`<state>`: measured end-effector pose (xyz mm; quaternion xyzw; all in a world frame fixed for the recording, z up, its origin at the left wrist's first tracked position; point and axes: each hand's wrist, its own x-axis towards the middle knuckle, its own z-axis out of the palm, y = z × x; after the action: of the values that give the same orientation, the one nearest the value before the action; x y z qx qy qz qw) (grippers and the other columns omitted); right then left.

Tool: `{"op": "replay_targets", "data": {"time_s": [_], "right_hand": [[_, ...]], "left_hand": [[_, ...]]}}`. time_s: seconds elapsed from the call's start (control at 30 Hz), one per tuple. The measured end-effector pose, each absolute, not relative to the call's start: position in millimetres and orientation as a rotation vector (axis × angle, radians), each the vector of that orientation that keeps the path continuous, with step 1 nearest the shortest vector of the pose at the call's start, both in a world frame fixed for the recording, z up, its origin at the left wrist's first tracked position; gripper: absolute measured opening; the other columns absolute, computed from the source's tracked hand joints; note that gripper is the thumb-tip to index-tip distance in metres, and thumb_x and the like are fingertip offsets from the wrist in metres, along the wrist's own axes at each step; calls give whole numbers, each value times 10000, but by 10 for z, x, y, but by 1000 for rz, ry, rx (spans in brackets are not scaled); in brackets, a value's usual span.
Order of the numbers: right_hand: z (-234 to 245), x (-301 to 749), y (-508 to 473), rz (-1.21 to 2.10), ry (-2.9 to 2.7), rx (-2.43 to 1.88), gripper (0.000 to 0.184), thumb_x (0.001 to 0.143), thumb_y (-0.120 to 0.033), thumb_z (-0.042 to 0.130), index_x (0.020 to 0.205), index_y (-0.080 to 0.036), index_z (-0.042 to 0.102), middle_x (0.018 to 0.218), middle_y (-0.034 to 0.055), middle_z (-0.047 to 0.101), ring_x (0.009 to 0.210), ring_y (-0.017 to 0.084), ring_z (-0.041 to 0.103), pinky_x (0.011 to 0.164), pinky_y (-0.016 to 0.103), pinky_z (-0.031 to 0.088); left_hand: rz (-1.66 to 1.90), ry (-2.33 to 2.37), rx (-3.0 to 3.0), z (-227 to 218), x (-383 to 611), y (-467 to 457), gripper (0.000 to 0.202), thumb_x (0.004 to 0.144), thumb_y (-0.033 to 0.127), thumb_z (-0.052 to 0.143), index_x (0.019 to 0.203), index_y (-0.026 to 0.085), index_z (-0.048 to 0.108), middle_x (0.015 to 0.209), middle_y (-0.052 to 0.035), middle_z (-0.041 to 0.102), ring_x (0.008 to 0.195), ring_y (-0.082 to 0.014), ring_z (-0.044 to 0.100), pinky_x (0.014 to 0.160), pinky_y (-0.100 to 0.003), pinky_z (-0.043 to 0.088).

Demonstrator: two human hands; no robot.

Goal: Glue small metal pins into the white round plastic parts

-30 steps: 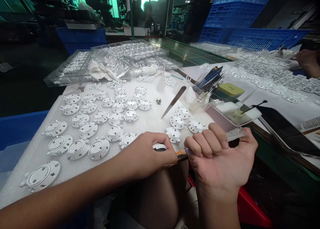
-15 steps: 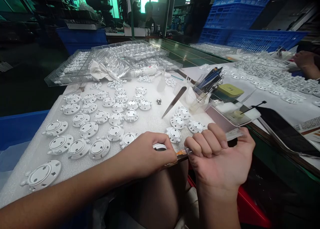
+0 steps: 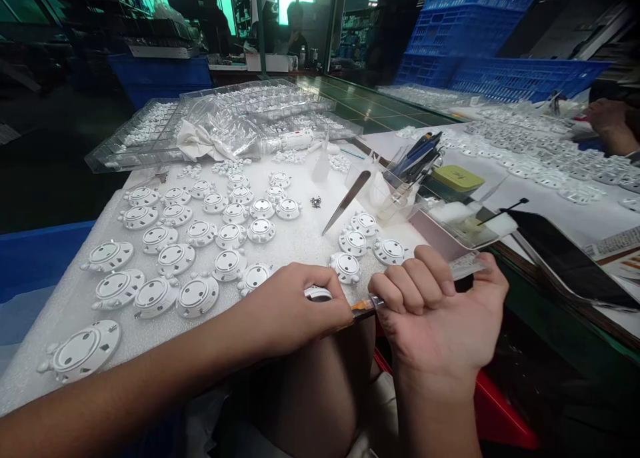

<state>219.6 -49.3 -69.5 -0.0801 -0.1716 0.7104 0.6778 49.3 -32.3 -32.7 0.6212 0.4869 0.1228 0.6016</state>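
Note:
My left hand (image 3: 293, 309) rests at the near edge of the white foam mat (image 3: 305, 241), fingers closed round a round white plastic part (image 3: 319, 294) that mostly hides under them. My right hand (image 3: 440, 318) is curled into a fist around a thin clear tool with an orange tip (image 3: 364, 304). That tip points left and meets the part in my left hand. Several round white plastic parts (image 3: 195, 235) lie in rows on the mat to the left, and a few more (image 3: 367, 241) sit just beyond my right hand.
Metal tweezers (image 3: 347, 202) lean out of a clear tray (image 3: 450, 221) holding pens and a yellow-green pad. A small pile of dark screws (image 3: 316, 202) lies mid-mat. Clear blister trays (image 3: 225, 121) stand at the back. Another person's hand (image 3: 610, 121) works at the far right. Blue crates (image 3: 480, 38) stack behind.
Both hands stay in the same place with the tool tip held against the part. The view has shifted slightly; the other person's hand at the far right has moved a little.

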Motion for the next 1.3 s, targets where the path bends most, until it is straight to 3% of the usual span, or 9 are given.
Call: {"op": "replay_targets", "data": {"time_s": [0.17,0.37,0.5,0.93,1.17,1.3], "right_hand": [[-681,2207,-511,1581,-445,-185,494,836,-572,380,570,-214,167,441,-78,130,404,84,162,432,242,246],[-673,2210,-549,1473,-534,-223,528,840,-605,421,579,-213,182,443,-81,144,401,89,155,435,248,260],[-684,2188,-551,1468,-571,-245,542,832,-594,469,576,-206,190,437,-83,146,399,83,151,431,238,251],[-657,2139,-603,1429,-606,-273,572,832,-653,423,566,-201,193,438,-80,155,400,84,159,439,250,248],[-620,2133,-644,1470,-588,-244,564,833,-650,408,562,-201,199,438,-80,153,400,84,148,450,256,244],[-626,2152,-635,1520,-557,-217,559,833,-637,421,563,-204,193,439,-79,145,407,84,150,454,257,239]], "left_hand": [[267,1133,1406,-365,489,-318,55,718,230,580,699,189,611,457,83,470,445,-61,380,433,-162,272],[258,1020,1326,-428,449,-266,244,815,395,598,717,175,636,520,52,528,479,-74,454,447,-163,324],[269,980,1312,-422,434,-261,178,791,344,682,758,173,640,515,68,516,487,-64,444,460,-150,325],[290,1031,1347,-423,461,-307,73,779,258,651,746,192,656,505,72,524,495,-73,441,484,-173,327],[305,956,1355,-513,443,-322,89,751,288,607,731,202,616,651,42,620,523,-98,445,489,-221,340],[291,957,1387,-535,431,-321,103,740,308,595,743,207,609,646,26,600,534,-116,447,487,-233,340]]}}
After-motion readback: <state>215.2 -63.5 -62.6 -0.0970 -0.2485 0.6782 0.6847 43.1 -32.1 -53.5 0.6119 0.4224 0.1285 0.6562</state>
